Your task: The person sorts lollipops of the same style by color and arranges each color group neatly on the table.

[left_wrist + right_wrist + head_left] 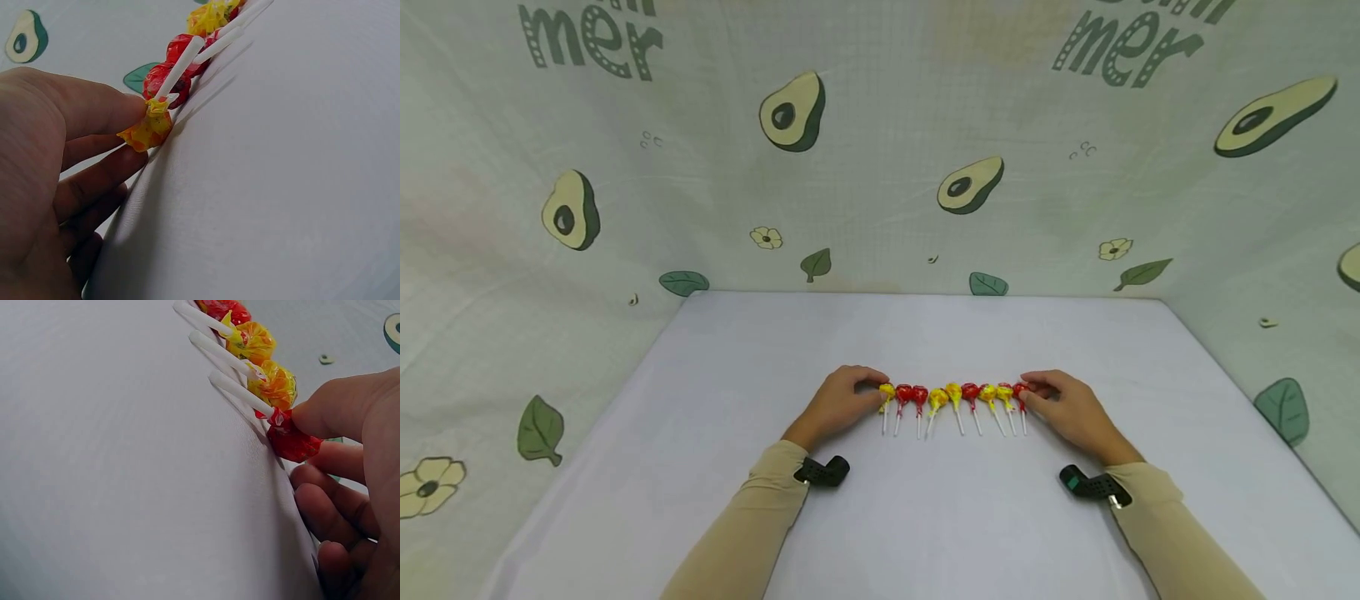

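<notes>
A row of wrapped lollipops lies across the white table, sticks toward the person. At its left end, the left hand (844, 402) pinches a yellow lollipop (149, 130) by its head, thumb on the near side and fingers behind. Beside that one lie two red lollipops (919, 395). The right hand (1070, 408) pinches the red lollipop (294, 439) at the right end between thumb and fingers. Yellow lollipops (272, 385) lie right next to it. More yellow lollipops (953, 392) and a red lollipop (970, 392) fill the middle of the row.
The white table (925, 525) reaches back to a hanging cloth (880, 225) printed with avocados and leaves. A black wrist camera (823, 472) is strapped to the left wrist, and another black camera (1090, 485) to the right wrist.
</notes>
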Tool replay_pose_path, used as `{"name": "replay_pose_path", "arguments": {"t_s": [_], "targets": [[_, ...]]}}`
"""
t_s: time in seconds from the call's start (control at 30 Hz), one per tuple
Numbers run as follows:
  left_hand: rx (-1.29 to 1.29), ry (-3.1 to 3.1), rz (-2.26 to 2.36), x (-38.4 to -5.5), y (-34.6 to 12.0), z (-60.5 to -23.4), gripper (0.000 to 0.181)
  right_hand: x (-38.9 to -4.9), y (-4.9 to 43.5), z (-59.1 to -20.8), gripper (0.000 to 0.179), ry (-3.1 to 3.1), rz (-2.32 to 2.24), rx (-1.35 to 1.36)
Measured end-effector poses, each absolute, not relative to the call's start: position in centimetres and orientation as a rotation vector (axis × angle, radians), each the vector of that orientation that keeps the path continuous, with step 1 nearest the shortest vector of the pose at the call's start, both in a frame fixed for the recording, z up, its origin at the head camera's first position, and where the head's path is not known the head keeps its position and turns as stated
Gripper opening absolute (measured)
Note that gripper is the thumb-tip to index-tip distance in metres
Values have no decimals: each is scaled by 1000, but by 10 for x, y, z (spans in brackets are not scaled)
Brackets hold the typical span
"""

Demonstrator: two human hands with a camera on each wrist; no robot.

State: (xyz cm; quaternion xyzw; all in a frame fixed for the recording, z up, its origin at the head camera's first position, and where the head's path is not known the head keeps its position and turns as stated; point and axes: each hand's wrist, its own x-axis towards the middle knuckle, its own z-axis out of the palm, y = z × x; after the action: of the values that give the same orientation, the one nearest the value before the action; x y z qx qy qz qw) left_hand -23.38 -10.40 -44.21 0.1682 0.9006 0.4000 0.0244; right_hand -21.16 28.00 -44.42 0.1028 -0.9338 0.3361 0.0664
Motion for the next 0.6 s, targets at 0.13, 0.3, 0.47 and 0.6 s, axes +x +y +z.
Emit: {"name": "replay_pose_path", "arguments": {"t_s": [0.13,0.3,0.47,0.6], "targets": [[502,2798,1219,-234,-104,-442,25,-212,281,-446,37,-2833,998,317],[501,2800,1215,-234,-104,-443,24,-212,281,-446,37,-2863,986,299],[492,2801,1209,-233,-104,-443,25,-212,281,-444,38,-2877,1027,265],[499,2803,1219,-233,-104,-443,25,-214,283,-443,37,-2873,1056,241]]}}
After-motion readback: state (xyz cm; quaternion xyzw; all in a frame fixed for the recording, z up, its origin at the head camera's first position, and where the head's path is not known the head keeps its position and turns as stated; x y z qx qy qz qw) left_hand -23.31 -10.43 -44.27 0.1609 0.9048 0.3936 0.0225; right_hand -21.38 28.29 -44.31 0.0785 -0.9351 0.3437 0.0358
